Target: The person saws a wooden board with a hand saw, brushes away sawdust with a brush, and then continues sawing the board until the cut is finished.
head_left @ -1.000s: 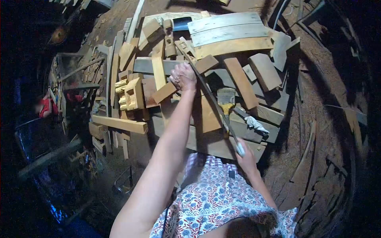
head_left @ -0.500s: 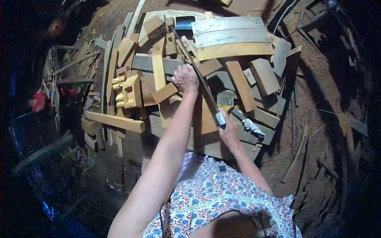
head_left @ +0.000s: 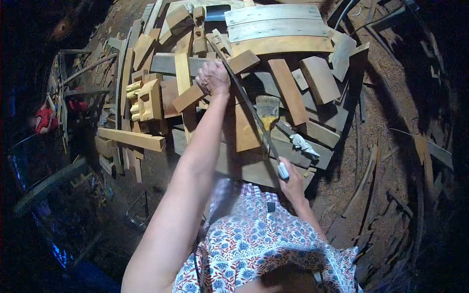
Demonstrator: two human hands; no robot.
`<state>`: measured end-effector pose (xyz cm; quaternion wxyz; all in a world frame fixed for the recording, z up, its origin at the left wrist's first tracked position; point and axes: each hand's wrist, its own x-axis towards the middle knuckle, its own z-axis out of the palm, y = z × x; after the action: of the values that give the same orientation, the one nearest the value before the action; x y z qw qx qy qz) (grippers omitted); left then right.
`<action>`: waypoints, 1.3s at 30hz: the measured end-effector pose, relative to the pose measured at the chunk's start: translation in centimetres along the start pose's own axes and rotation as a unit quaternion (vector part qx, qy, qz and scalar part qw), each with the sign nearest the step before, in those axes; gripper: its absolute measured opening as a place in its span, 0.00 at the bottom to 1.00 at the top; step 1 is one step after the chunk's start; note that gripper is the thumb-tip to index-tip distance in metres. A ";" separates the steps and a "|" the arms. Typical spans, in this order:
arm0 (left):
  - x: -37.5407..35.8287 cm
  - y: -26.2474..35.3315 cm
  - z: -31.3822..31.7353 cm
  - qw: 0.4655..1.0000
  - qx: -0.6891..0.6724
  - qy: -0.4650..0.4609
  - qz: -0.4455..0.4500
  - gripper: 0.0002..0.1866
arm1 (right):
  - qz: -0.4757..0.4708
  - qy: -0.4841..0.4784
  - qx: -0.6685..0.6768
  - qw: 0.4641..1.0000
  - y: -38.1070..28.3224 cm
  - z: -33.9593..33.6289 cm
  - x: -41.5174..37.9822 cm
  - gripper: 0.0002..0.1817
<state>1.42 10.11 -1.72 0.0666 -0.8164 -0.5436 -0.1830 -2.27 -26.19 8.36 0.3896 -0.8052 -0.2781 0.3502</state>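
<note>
My left hand (head_left: 213, 78) is closed over a short wooden block (head_left: 188, 99) and presses it down on the cluttered workbench. The block's far end (head_left: 244, 62) shows beyond my fist. My right hand (head_left: 292, 181) grips the white handle (head_left: 283, 171) of a long, narrow dark blade, which looks like a handsaw (head_left: 252, 110) seen nearly edge-on. Its blade crosses the block just right of my left fist; its teeth do not show. Under the blade lies a flat paintbrush (head_left: 267, 108) with a yellow ferrule area. A crumpled white cloth or wrapper (head_left: 304, 145) is near my right hand.
Curved joined boards (head_left: 278, 30) lie at the back of the bench. Notched yellow blocks (head_left: 148, 100) and a long batten (head_left: 132, 138) are at the left. Several more blocks, including a thick one (head_left: 320, 80), lie right. Wood scraps cover the ground around.
My right hand has drawn the saw back towards my body, uncovering more of the paintbrush. My left hand stays on the block. The whole view has shifted slightly.
</note>
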 end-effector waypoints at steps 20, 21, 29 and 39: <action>0.1 0.2 0.1 0.999 -0.033 0.036 -0.011 0.14 | -0.062 0.019 -0.048 0.997 -1.4 1.6 8.6 0.27; 0.1 0.4 -0.4 0.999 -0.018 0.031 -0.020 0.14 | -0.046 0.011 -0.054 0.997 -0.1 1.0 5.5 0.28; -0.5 0.0 -0.3 0.998 -0.048 0.025 0.022 0.14 | -0.016 -0.033 -0.045 0.998 -2.8 0.6 9.5 0.33; 0.5 0.4 -0.4 1.000 -0.020 0.018 -0.010 0.14 | -0.054 0.024 -0.026 0.998 1.6 0.0 -0.6 0.35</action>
<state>1.90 10.25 -1.17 0.0588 -0.8087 -0.5466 -0.2094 -2.31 -27.48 7.21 0.3933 -0.8070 -0.3208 0.3019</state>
